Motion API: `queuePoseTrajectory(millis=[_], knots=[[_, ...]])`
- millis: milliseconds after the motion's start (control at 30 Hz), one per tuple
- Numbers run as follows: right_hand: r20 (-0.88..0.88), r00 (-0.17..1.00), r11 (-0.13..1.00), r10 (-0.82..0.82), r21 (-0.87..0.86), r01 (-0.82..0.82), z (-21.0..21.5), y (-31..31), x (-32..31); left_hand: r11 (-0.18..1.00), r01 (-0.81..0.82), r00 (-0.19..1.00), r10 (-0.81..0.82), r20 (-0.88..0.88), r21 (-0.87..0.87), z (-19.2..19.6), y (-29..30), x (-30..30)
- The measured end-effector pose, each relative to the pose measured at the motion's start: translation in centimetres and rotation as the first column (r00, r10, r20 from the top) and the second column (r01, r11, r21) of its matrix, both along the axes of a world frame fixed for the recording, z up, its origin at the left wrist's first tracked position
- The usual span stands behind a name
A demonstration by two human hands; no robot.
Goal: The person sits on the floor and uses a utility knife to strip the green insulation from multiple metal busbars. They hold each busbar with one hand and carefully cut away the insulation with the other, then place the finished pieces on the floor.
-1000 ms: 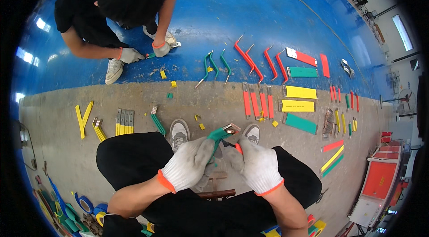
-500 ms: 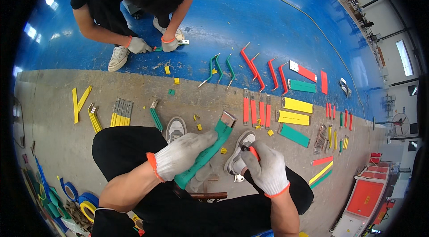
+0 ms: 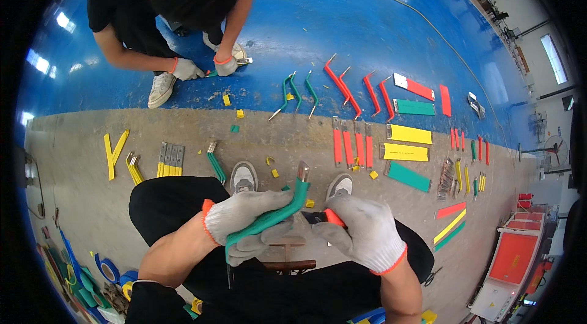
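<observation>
My left hand (image 3: 247, 220), in a grey-white glove with an orange cuff, is closed around a bent metal bar in a green sleeve (image 3: 278, 217). The bar stands on its narrow edge, its bare metal end (image 3: 303, 170) pointing away from me. To its right, my gloved right hand (image 3: 365, 230) is closed on a red-handled knife (image 3: 334, 217). The knife's dark front part points left toward the bar, with a small gap between them. Glove fingers hide part of the handle and the underside of the bar.
Across from me a crouching person's gloved hands (image 3: 205, 68) hold a green-sleeved bar. Red bars (image 3: 353, 144), yellow bars (image 3: 408, 134) and a green bar (image 3: 408, 176) lie in rows at right. Yellow scraps (image 3: 274, 173) dot the floor; tape rolls (image 3: 109, 270) are at lower left.
The green-sleeved bar has turned from its broad face onto its edge in my left hand. My right hand has moved slightly left and down, bringing the knife closer to the bar.
</observation>
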State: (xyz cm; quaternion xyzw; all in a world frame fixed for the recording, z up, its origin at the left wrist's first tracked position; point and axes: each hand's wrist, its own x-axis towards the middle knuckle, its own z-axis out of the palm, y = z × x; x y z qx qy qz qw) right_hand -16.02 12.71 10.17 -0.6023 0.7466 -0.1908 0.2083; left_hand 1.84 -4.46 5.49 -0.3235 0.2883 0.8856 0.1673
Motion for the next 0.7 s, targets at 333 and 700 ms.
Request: queuePoseTrajectory(millis=[333,700], knots=[[0.027,0.996,0.985,0.079,-0.153,-0.074,0.3,0.6,-0.2,0.967,0.065,0.971,-0.005,-0.239,0.245,-0.9,0.5,1.1],[0.043,0.993,0.979,0.106,-0.182,-0.097,-0.2,0.2,-0.1,0.904,0.107,0.940,0.043,-0.338,0.414,-4.1,0.8,2.9]])
